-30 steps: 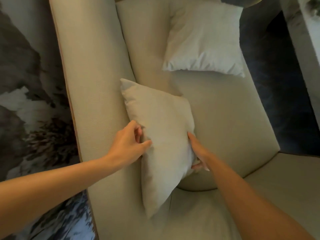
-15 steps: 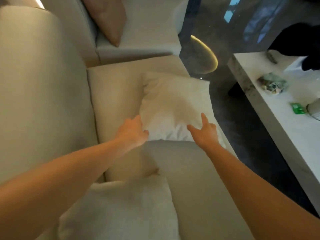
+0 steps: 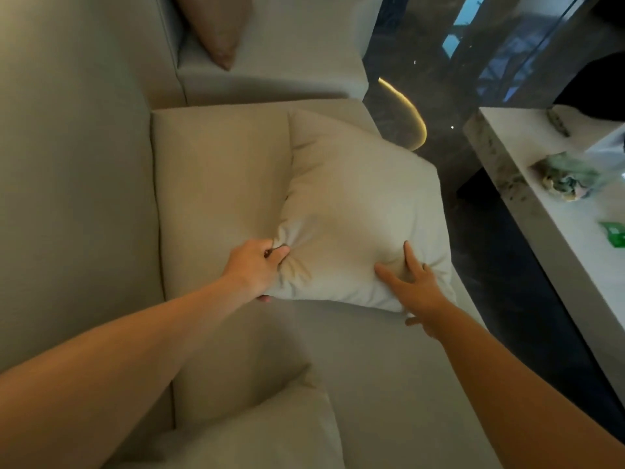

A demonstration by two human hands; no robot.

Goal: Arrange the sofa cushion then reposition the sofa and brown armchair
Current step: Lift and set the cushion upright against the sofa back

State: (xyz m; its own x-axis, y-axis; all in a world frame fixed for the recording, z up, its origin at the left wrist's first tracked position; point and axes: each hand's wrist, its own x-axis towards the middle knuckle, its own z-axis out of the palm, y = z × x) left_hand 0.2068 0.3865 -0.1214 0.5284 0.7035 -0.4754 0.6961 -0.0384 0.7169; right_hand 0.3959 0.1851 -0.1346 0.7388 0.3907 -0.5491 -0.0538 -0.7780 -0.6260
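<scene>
Change: half a second ago both hands rested flat at the near edge of the white cushion point(image 3: 358, 211); the near left corner is now bunched and lifted, and the cushion sits turned, its far right corner out over the seat's front edge.
Left hand: left hand point(image 3: 255, 269) is closed, pinching a fistful of fabric at the cushion's near left corner.
Right hand: right hand point(image 3: 411, 286) is open, fingers spread, pressing the near right part of the cushion, with some fingers under its edge.
Task thing: the white cushion lies on the seat of the beige sofa point(image 3: 216, 170), toward the front.
Cushions: three counted. One white in the hands, one pale cushion point(image 3: 243, 431) at the bottom edge, one brown cushion point(image 3: 216, 25) leaning on the next seat farther along.
Hands: two, both bare-armed.
Surface: one white surface point(image 3: 527, 211) to the right, across dark floor point(image 3: 500, 272), carrying a crumpled greenish wrapper point(image 3: 568, 179) and a green packet point(image 3: 614, 233).
</scene>
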